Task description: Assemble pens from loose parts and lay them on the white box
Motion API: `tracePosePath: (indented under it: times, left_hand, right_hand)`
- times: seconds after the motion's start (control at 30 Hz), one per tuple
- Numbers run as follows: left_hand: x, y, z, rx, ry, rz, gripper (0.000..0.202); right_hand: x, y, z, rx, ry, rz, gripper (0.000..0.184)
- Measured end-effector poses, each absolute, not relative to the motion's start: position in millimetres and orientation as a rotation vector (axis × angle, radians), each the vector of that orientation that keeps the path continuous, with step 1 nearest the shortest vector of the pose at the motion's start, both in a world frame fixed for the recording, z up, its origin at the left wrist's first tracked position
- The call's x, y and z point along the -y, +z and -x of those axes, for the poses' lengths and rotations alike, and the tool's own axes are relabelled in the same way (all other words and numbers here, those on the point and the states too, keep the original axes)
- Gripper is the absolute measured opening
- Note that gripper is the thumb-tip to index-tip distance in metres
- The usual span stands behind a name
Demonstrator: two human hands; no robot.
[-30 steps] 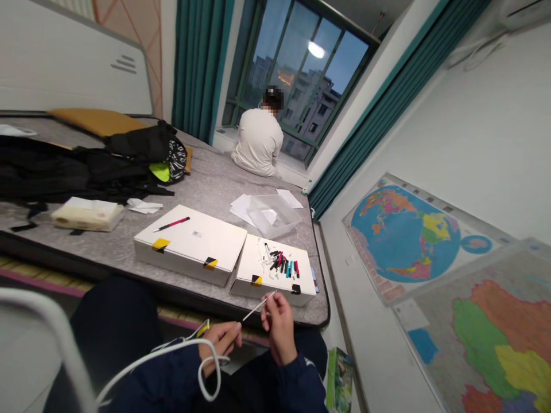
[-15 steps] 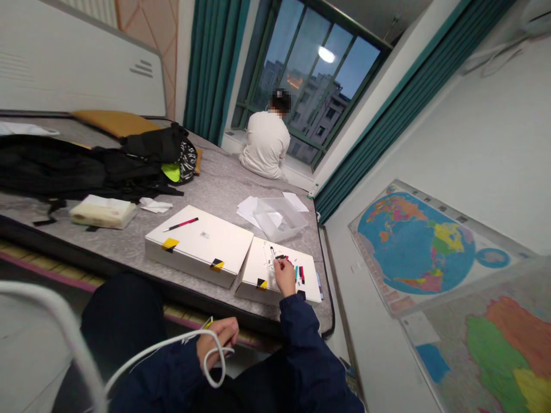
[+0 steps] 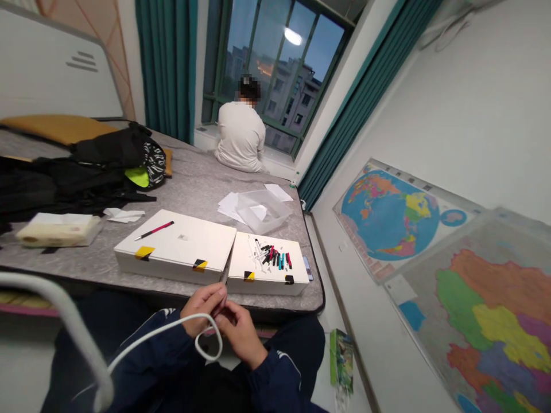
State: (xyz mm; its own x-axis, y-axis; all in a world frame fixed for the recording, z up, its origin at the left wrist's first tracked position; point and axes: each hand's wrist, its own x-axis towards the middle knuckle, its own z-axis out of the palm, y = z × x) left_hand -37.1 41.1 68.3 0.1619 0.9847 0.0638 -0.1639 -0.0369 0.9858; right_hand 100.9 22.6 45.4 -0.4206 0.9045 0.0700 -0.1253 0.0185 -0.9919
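My left hand (image 3: 203,308) and my right hand (image 3: 241,329) meet over my lap, just in front of the boxes. Both are closed in a pinch with fingertips together; whatever small piece sits between them is hidden. Beyond them, a white box (image 3: 269,288) carries a scattered pile of pen parts (image 3: 275,256), black, red, teal and clear. The larger white box (image 3: 166,269) to its left has a red-and-black pen (image 3: 155,230) lying on top. A looped white cable (image 3: 209,357) passes in front of my hands.
On the grey mattress (image 3: 189,189) lie a clear plastic tray (image 3: 273,215), white papers (image 3: 229,205), a tissue pack (image 3: 60,230) and a black backpack (image 3: 103,163). A person in white (image 3: 241,135) sits by the window, facing away. Maps (image 3: 396,215) hang on the right wall.
My right hand has come back from the pen parts on the smaller box to meet my left hand. My left hand has risen slightly. The view has swung to the right.
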Motion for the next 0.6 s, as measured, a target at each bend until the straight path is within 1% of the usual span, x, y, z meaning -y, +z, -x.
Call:
tracePosePath:
  times: [0.1, 0.2, 0.4, 0.6]
  left_hand:
    - [-39, 86, 26, -0.87, 1.235, -1.153, 0.041]
    - [-34, 96, 13, -0.71, 1.358, -0.992, 0.036]
    - [-29, 92, -1, -0.539, 1.458, -0.932, 0.031]
    - [-30, 85, -2, -0.62, 1.465, -0.792, 0.033]
  right_hand:
    - [-21, 50, -103, 1.395, 1.639, 0.8, 0.041]
    - [-19, 44, -107, 1.297, 1.72, 0.869, 0.042]
    - [-14, 37, -117, 1.219, 1.699, 0.899, 0.05]
    - [-15, 31, -122, 1.104, 1.559, 0.949, 0.046]
